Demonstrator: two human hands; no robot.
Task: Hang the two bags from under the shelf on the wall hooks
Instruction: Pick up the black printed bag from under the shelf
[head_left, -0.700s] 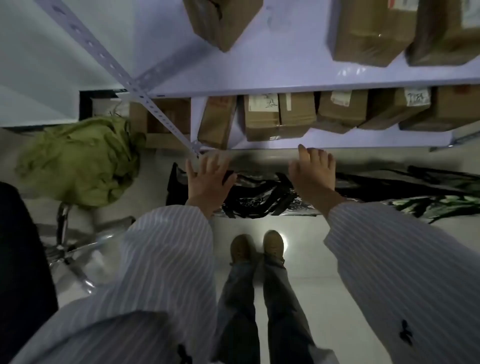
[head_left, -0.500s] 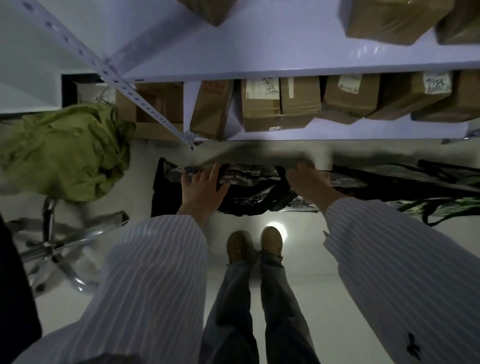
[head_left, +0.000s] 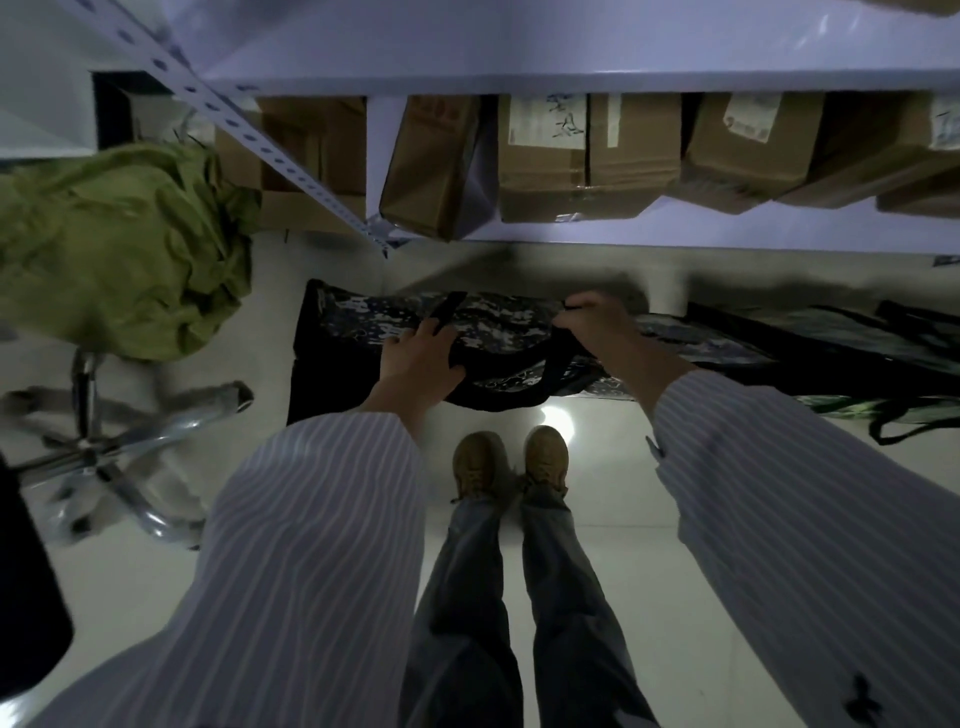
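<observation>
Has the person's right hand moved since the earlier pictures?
Yes. The right hand has dropped from the white metal shelf edge down to the dark camouflage-patterned fabric bag on the floor, fingers closing on it.

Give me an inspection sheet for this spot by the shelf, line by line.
Surface: pale glossy floor, with a bright light reflection near the shoes.
Job's things: dark camouflage bag lies on the floor at the shelf's foot; a second dark bag lies to its right. Neither is hung; no wall hooks in view.
Clutter: cardboard boxes on the lowest shelf; green cloth bundle on a swivel chair.
Grippers: left hand and right hand both have a grip on the camouflage bag's top edge.
Cables: nothing seen.
Surroundings: perforated metal shelf upright; the light is dim.
</observation>
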